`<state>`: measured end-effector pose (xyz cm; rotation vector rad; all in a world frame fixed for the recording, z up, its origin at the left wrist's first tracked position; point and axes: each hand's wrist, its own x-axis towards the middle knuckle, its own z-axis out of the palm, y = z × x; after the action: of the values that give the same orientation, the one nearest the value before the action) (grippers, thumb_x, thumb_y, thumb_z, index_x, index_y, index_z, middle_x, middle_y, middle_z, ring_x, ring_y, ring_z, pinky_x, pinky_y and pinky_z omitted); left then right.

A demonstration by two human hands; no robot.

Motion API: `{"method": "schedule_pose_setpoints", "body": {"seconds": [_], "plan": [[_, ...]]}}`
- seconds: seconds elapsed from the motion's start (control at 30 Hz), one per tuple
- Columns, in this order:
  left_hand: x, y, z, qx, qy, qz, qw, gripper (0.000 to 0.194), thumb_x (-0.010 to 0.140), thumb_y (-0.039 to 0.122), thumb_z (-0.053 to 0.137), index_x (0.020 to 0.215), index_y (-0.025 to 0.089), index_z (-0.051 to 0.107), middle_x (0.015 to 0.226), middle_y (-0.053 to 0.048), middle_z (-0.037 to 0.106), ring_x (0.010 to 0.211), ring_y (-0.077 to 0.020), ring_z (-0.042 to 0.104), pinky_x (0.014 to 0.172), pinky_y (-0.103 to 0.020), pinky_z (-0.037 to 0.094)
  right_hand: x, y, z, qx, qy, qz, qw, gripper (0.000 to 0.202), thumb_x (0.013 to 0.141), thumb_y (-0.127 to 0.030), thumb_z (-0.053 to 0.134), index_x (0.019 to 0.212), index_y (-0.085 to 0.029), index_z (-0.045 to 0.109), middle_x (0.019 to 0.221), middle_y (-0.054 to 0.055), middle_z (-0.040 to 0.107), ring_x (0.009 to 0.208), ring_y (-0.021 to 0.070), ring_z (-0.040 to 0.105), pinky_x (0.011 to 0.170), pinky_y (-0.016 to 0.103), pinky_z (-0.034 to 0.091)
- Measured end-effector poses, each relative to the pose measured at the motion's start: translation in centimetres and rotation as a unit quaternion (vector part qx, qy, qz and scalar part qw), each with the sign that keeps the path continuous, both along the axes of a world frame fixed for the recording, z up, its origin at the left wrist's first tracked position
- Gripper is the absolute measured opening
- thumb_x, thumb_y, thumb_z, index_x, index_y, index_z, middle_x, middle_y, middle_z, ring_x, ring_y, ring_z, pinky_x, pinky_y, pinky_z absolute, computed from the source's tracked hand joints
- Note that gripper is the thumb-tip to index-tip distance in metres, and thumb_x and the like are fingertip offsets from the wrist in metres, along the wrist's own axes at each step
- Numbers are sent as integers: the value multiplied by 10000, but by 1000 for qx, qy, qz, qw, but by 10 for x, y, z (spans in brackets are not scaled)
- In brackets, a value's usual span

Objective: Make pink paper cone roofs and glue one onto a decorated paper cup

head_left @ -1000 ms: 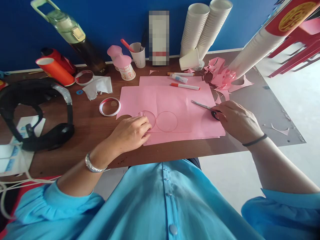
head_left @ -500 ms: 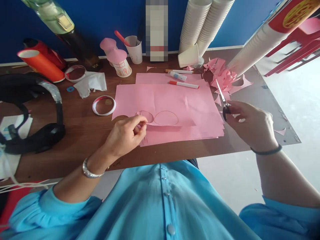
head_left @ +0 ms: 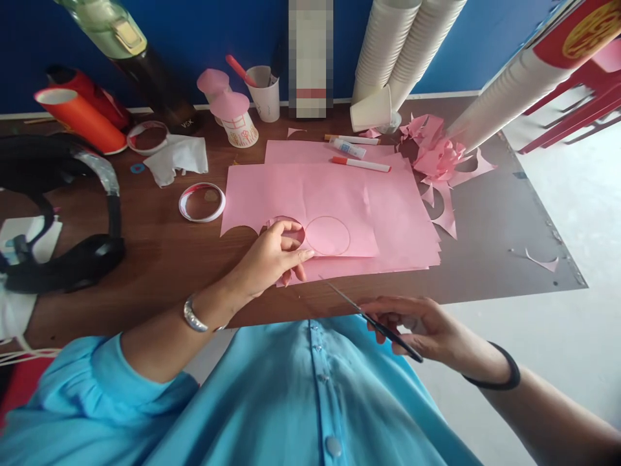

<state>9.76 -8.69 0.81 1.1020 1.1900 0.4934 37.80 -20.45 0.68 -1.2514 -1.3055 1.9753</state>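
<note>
My left hand (head_left: 277,255) pinches the near edge of a pink paper sheet (head_left: 334,191), thumb on top beside a drawn circle. Part of another outlined circle shows under its fingers. Near the table's front edge, my right hand (head_left: 412,323) grips a pair of scissors (head_left: 395,338) with dark handles, the blades pointing toward the paper. The blades look closed together. More pink sheets lie stacked beneath the one I hold, and its left side has a curved cutout.
A glue tube (head_left: 347,148) and a red-capped marker (head_left: 361,164) rest on the paper. Pink scraps (head_left: 444,158) pile up at right near stacked paper cups (head_left: 383,52). At left are a tape roll (head_left: 202,202), headphones (head_left: 114,220) and a bottle (head_left: 150,84). Decorated cups (head_left: 241,127) stand behind.
My right hand has brought the scissors from the right side down and left to the table's front edge, turning them toward the paper. My left hand has shifted slightly right along the sheet's edge.
</note>
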Motion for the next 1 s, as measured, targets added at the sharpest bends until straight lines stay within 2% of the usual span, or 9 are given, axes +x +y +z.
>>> {"method": "schedule_pose_setpoints", "body": {"seconds": [0.1,0.23,0.37,0.47,0.57,0.7,1.0], "plan": [[-1,2,0,-19,-35,12,999,514,772,306,817,1146,181,487,655,14,708,385,-92,537,316,-171,338,-3,4,-1,-25,-8,-10,1000,543,846,-579,769,1253,-219,762,871,79,697,694,146,626,589,253,543],[-5,4,1,-81,-73,22,994,478,759,285,829,1101,166,517,757,-20,746,423,-67,540,333,-155,356,-10,14,5,-57,-1,-44,997,501,828,-552,799,1214,-234,777,873,72,711,729,147,638,583,232,526],[-7,6,-2,-115,-101,13,988,410,745,286,843,1005,173,546,799,-38,762,443,-63,559,334,-142,351,-16,25,7,-53,-3,-53,997,511,816,-536,815,1203,-204,776,851,67,721,712,141,635,579,228,517],[-8,8,-5,-123,-119,-3,985,363,734,300,852,915,159,570,803,-54,763,440,-56,559,336,-139,351,-18,33,6,-38,-28,-43,998,447,855,-474,793,1207,-199,774,906,79,745,742,149,662,602,232,540],[-11,8,-7,-133,-119,-10,984,387,720,309,863,939,154,583,741,-50,749,426,-69,562,341,-145,359,-18,41,5,-26,-39,-30,998,410,892,-443,759,1208,-182,773,964,88,754,771,152,682,653,245,576],[-15,7,-9,-132,-118,-32,984,385,740,322,855,988,151,614,701,-32,721,455,-85,585,364,-151,383,-19,47,5,-28,-52,-1,998,430,908,-433,745,1243,-165,761,928,81,750,756,144,683,686,258,600],[-18,6,-9,-117,-119,-75,983,260,779,283,823,922,160,645,696,-6,693,507,-90,625,388,-143,401,-22,53,4,-56,-30,0,998,397,898,-426,759,1211,-184,786,866,62,745,726,132,676,683,252,607]]}}
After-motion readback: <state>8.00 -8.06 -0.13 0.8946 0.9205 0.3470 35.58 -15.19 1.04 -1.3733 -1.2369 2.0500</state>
